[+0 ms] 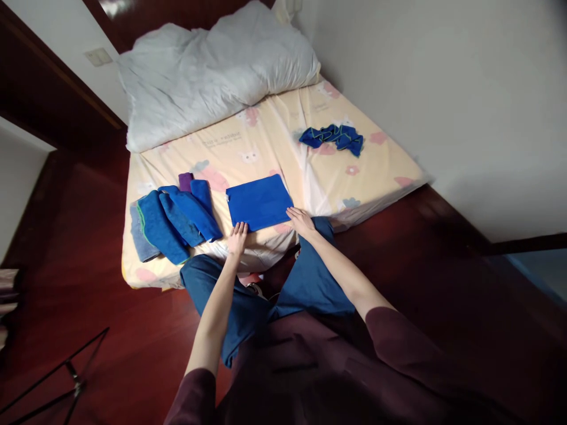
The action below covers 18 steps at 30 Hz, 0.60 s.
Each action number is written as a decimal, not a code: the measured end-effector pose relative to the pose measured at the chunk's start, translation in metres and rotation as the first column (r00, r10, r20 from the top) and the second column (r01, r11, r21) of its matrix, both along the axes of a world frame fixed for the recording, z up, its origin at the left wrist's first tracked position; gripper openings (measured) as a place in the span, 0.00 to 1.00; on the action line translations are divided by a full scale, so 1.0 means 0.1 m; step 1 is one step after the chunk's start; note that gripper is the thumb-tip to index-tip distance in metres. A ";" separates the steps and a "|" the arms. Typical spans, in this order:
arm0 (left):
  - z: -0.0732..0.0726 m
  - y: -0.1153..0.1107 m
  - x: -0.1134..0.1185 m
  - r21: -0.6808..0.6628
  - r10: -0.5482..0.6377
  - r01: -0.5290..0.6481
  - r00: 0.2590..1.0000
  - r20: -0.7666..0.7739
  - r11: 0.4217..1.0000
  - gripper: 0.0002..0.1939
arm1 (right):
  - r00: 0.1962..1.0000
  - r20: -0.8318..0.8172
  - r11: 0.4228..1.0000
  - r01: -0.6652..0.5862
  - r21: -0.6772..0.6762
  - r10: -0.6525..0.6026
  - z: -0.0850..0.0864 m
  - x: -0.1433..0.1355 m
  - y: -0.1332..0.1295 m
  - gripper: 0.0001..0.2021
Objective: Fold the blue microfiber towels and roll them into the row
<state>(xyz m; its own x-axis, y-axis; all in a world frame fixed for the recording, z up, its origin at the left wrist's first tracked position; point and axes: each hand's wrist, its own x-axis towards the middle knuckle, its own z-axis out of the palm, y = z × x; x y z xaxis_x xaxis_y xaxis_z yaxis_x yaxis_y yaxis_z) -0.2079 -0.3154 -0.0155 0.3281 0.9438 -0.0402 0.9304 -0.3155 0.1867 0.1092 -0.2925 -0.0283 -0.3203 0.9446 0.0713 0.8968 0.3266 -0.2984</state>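
Note:
A blue cloth (260, 203) lies flat as a neat rectangle near the front edge of the bed, a small pale tag at its left side. My left hand (238, 237) rests on its near left corner, fingers stretched over the edge. At the near right corner, the fingers of my right hand (301, 222) lie extended on the cloth. Both thumbs are hard to make out. Left of the cloth are several folded blue cloths (183, 212), side by side and overlapping, with a purple cloth (185, 181) behind them and a grey-blue one (144, 239) at their left.
A crumpled blue cloth with green edging (333, 139) lies farther back on the right of the bed (270, 139). A bunched white quilt (217, 74) covers the head end. A wall (443, 88) stands right; a black metal stand (73, 378) is at lower left.

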 end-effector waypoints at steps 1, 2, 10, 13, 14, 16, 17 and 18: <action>0.00 0.01 -0.04 0.007 -0.014 0.013 1.000 0.021 1.000 0.32 | 1.000 -0.005 1.000 0.006 -0.002 -0.006 0.01 0.00 0.01 0.26; 0.00 0.01 -0.09 0.013 -0.027 0.027 0.999 0.045 1.000 0.33 | 1.000 -0.014 1.000 0.006 -0.001 -0.006 0.02 0.01 0.00 0.26; -0.17 -0.49 -0.61 -0.021 -0.062 0.073 0.940 0.335 0.997 0.30 | 0.965 -0.250 0.996 -0.085 0.003 0.083 -0.11 0.34 -0.31 0.23; -0.22 -0.53 -0.63 -0.003 0.000 0.002 0.905 0.425 1.000 0.30 | 0.952 -0.304 0.999 0.017 -0.042 -0.029 -0.13 0.33 -0.30 0.24; -0.23 -0.51 -0.61 0.009 0.026 -0.033 0.895 0.446 0.999 0.30 | 0.949 -0.310 0.998 0.033 -0.053 -0.048 -0.13 0.31 -0.28 0.25; -0.24 -0.46 -0.59 0.019 0.078 -0.099 0.879 0.471 0.995 0.30 | 0.946 -0.318 0.997 0.040 -0.065 -0.059 -0.12 0.29 -0.25 0.26; -0.25 -0.44 -0.59 0.018 0.096 -0.120 0.873 0.478 0.993 0.30 | 0.944 -0.324 0.997 0.044 -0.067 -0.064 -0.12 0.28 -0.24 0.26; -0.25 -0.42 -0.59 0.018 0.108 -0.134 0.867 0.486 0.991 0.29 | 0.941 -0.331 0.996 0.053 -0.069 -0.073 -0.12 0.28 -0.24 0.26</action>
<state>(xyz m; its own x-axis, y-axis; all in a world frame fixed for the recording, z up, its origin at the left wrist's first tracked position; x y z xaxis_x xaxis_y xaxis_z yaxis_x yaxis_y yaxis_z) -0.2665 -0.3574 -0.0408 0.1777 0.9739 0.1411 0.7592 -0.2270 0.6100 0.1376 -0.3163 -0.0400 -0.2273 0.9678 0.1084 0.7608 0.2460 -0.6005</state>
